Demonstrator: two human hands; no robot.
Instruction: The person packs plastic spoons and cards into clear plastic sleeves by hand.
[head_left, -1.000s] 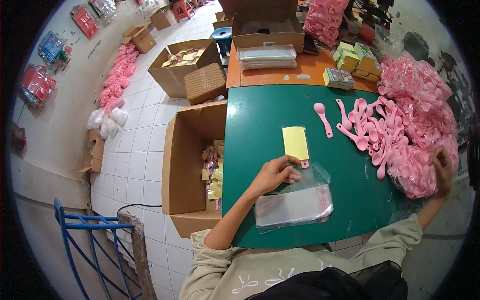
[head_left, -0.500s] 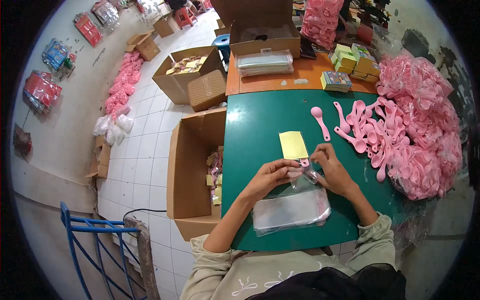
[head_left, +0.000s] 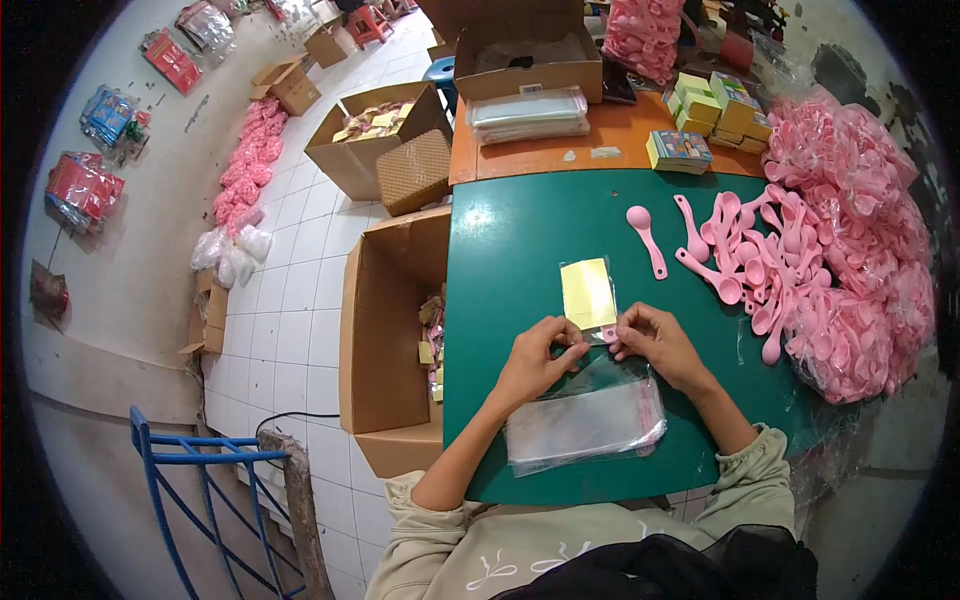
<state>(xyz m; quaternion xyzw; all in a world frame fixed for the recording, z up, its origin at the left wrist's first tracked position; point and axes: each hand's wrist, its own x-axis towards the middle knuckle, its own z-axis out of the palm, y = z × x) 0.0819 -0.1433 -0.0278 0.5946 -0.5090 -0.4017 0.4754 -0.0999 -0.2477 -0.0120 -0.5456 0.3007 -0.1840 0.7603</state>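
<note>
The clear packet (head_left: 590, 303) holding a yellow card (head_left: 586, 285) lies on the green table (head_left: 505, 260), its long axis running from near edge toward far edge. Left hand (head_left: 542, 358) and right hand (head_left: 660, 346), about equally close, pinch its near end.

Head view — from above the green table (head_left: 510, 260), facing forward and down.
</note>
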